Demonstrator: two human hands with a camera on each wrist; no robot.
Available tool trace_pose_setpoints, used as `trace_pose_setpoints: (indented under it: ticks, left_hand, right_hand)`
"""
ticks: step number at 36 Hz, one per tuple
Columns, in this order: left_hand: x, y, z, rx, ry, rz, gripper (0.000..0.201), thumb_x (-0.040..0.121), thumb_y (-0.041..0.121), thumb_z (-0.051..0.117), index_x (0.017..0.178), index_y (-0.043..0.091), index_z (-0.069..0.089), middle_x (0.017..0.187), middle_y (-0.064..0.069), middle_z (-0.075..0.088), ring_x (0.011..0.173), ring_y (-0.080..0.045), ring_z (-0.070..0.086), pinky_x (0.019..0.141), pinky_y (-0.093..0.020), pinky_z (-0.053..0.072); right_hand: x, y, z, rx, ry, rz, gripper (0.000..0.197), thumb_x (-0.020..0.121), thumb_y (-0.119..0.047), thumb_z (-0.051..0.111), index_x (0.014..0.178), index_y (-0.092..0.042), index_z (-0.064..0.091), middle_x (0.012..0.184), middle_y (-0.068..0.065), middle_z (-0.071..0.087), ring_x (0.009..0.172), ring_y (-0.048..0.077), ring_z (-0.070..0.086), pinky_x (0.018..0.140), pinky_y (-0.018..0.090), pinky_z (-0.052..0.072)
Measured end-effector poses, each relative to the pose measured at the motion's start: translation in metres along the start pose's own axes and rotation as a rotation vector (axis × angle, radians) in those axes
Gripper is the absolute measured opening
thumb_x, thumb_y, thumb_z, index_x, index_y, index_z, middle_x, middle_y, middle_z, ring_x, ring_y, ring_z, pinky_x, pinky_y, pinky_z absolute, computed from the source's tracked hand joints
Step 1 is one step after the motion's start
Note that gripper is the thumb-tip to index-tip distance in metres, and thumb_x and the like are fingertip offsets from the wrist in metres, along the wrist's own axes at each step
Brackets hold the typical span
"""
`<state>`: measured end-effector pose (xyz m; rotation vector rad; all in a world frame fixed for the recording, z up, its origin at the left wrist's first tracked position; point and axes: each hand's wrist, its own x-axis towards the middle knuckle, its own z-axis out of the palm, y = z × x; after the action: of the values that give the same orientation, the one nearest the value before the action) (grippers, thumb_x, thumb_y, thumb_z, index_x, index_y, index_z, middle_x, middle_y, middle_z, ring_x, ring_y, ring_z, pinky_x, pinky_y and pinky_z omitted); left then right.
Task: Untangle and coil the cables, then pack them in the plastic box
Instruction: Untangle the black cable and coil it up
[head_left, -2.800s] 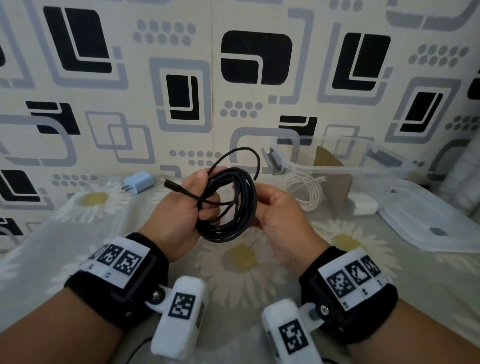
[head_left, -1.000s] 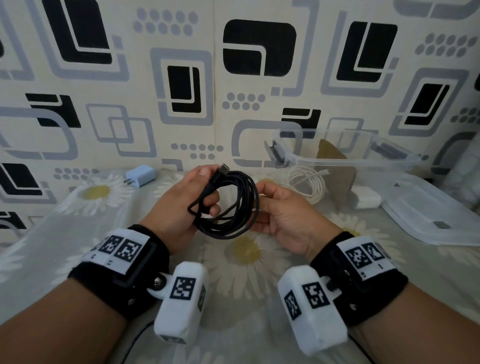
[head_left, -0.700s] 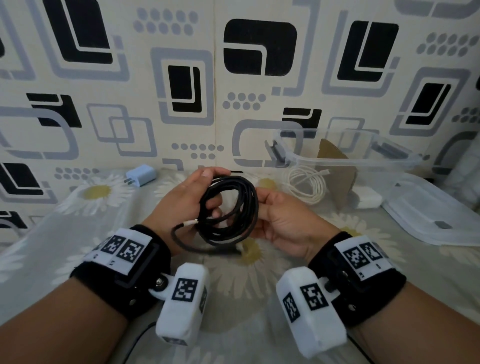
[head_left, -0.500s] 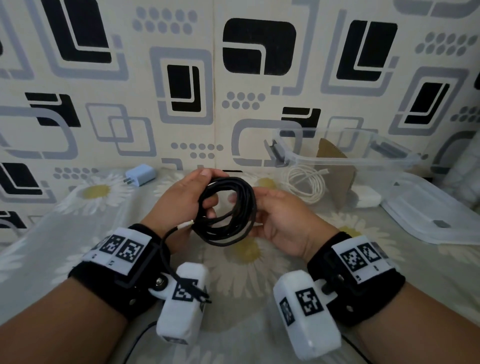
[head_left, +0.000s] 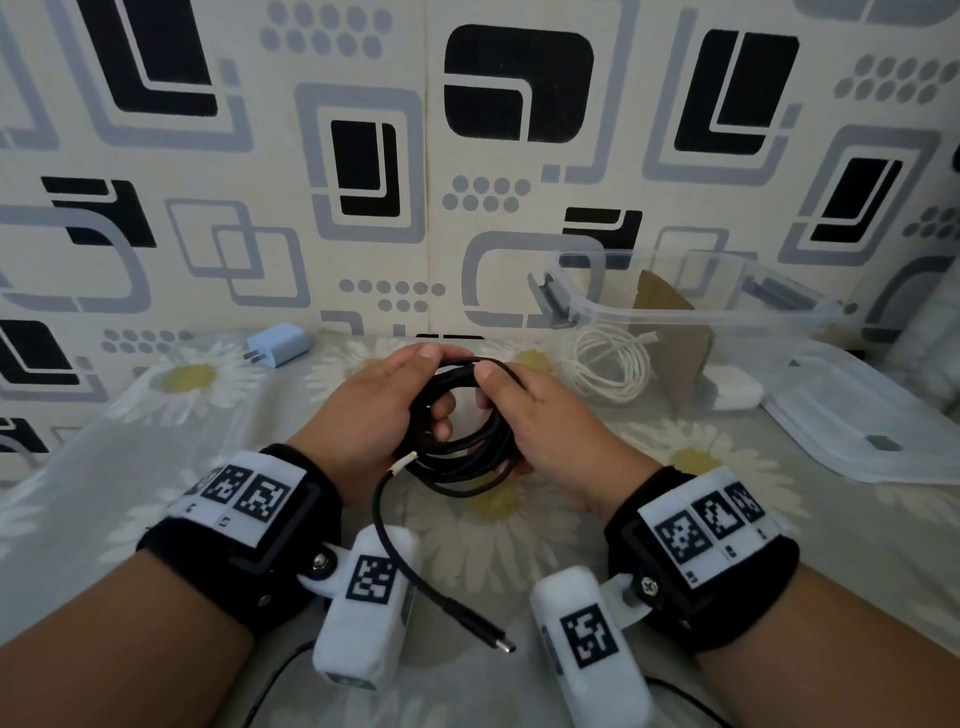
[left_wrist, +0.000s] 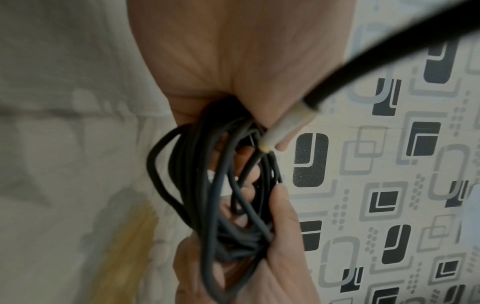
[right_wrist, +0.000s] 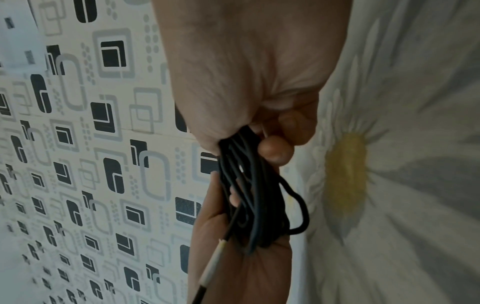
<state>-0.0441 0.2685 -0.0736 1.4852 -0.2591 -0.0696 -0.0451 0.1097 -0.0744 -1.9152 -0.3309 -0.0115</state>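
Observation:
A black cable coil (head_left: 462, 447) (left_wrist: 221, 205) (right_wrist: 249, 195) hangs between both hands above the flowered cloth. My left hand (head_left: 374, 415) grips its left side, fingers curled through the loops. My right hand (head_left: 540, 421) grips the right side, thumb on top. The coil's loose end (head_left: 415, 571) trails down past the left wrist camera and ends in a metal plug (head_left: 501, 644); a pale band (left_wrist: 283, 125) marks it near the coil. The clear plastic box (head_left: 727, 312) stands open at the back right, with a coiled white cable (head_left: 613, 369) inside it.
A cardboard piece (head_left: 670, 332) leans in the box beside a white charger (head_left: 732, 387). The box's clear lid (head_left: 872, 421) lies to the right. A pale blue plug adapter (head_left: 278, 343) sits at the back left by the patterned wall. The flowered cloth (head_left: 130, 457) covers the surface.
The loose end has slipped out of the coil and dropped toward me, now hanging past the left wrist. My right hand has moved up over the coil's top edge.

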Motion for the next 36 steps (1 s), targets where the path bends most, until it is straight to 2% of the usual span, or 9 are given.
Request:
trace_pose_setpoints:
  ticks: [4,8,13,17,20,22,25,28,36]
  left_hand:
    - [-0.002,0.001,-0.001,0.016,0.057,0.054,0.038,0.106,0.028,0.033,0.12,0.015,0.066,0.09,-0.007,0.068,0.08,-0.015,0.071,0.07,-0.021,0.055]
    - [0.001,0.003,-0.006,0.044,0.125,0.123,0.032,0.104,0.014,0.038,0.113,0.024,0.067,0.116,-0.004,0.069,0.11,-0.019,0.065,0.094,-0.032,0.052]
    - [0.002,0.002,-0.012,0.171,0.06,0.271,0.05,0.091,-0.008,0.053,0.096,0.037,0.073,0.098,0.006,0.066,0.085,-0.007,0.055,0.082,-0.017,0.044]
    - [0.0,0.0,-0.01,0.207,-0.024,0.296,0.023,0.078,0.018,0.073,0.097,0.031,0.076,0.111,0.007,0.068,0.099,-0.015,0.057,0.094,-0.021,0.044]
    - [0.001,0.001,-0.008,0.178,-0.005,0.302,0.024,0.078,0.022,0.068,0.101,0.015,0.073,0.108,0.004,0.07,0.102,-0.012,0.062,0.091,-0.02,0.046]
    - [0.0,0.003,-0.006,0.143,0.011,0.278,0.02,0.081,0.023,0.066,0.098,0.017,0.072,0.1,0.012,0.071,0.093,0.0,0.062,0.081,-0.016,0.046]
    - [0.002,-0.001,-0.009,0.135,0.069,0.23,0.019,0.086,0.039,0.066,0.095,0.024,0.073,0.104,0.006,0.071,0.096,-0.006,0.06,0.088,-0.033,0.046]
    - [0.003,0.0,-0.011,0.051,0.137,0.223,0.023,0.086,0.044,0.061,0.09,0.024,0.072,0.096,0.003,0.068,0.092,-0.009,0.058,0.085,-0.032,0.042]
    - [0.006,0.002,-0.011,-0.133,0.274,0.263,0.01,0.1,0.016,0.05,0.107,0.024,0.049,0.085,0.002,0.072,0.088,-0.016,0.067,0.087,-0.036,0.049]
  right_hand:
    - [0.0,-0.001,-0.002,0.033,0.036,0.004,0.035,0.1,-0.044,0.04,0.077,-0.02,0.05,0.062,-0.002,0.049,0.051,0.014,0.052,0.047,0.025,0.043]
    - [0.001,-0.002,-0.008,0.149,0.165,0.051,0.034,0.101,-0.042,0.038,0.077,-0.021,0.05,0.068,0.0,0.051,0.046,0.009,0.054,0.04,0.022,0.043]
    - [0.006,0.001,-0.012,0.314,0.306,0.136,0.037,0.102,-0.042,0.036,0.077,-0.019,0.051,0.066,0.001,0.052,0.046,0.014,0.051,0.042,0.023,0.041]
    - [0.01,0.005,-0.013,0.373,0.34,0.173,0.037,0.102,-0.044,0.036,0.087,-0.016,0.055,0.069,0.005,0.054,0.046,0.014,0.051,0.041,0.022,0.038]
    - [0.01,0.005,-0.013,0.366,0.325,0.187,0.037,0.102,-0.044,0.036,0.082,-0.017,0.054,0.066,0.005,0.055,0.042,0.014,0.049,0.043,0.023,0.038]
    - [0.008,0.004,-0.011,0.36,0.304,0.181,0.039,0.102,-0.044,0.036,0.078,-0.018,0.052,0.061,0.002,0.055,0.042,0.015,0.049,0.044,0.024,0.038]
    - [0.005,0.002,-0.009,0.322,0.267,0.182,0.037,0.102,-0.043,0.038,0.075,-0.022,0.052,0.058,-0.005,0.057,0.049,0.015,0.054,0.043,0.024,0.042]
    - [0.005,0.003,-0.007,0.228,0.205,0.171,0.037,0.1,-0.047,0.038,0.079,-0.02,0.051,0.069,0.001,0.057,0.051,0.017,0.056,0.046,0.026,0.045]
    - [0.003,0.004,-0.003,0.205,0.115,0.112,0.033,0.1,-0.046,0.039,0.077,-0.026,0.052,0.062,-0.001,0.058,0.054,0.022,0.055,0.047,0.027,0.045]
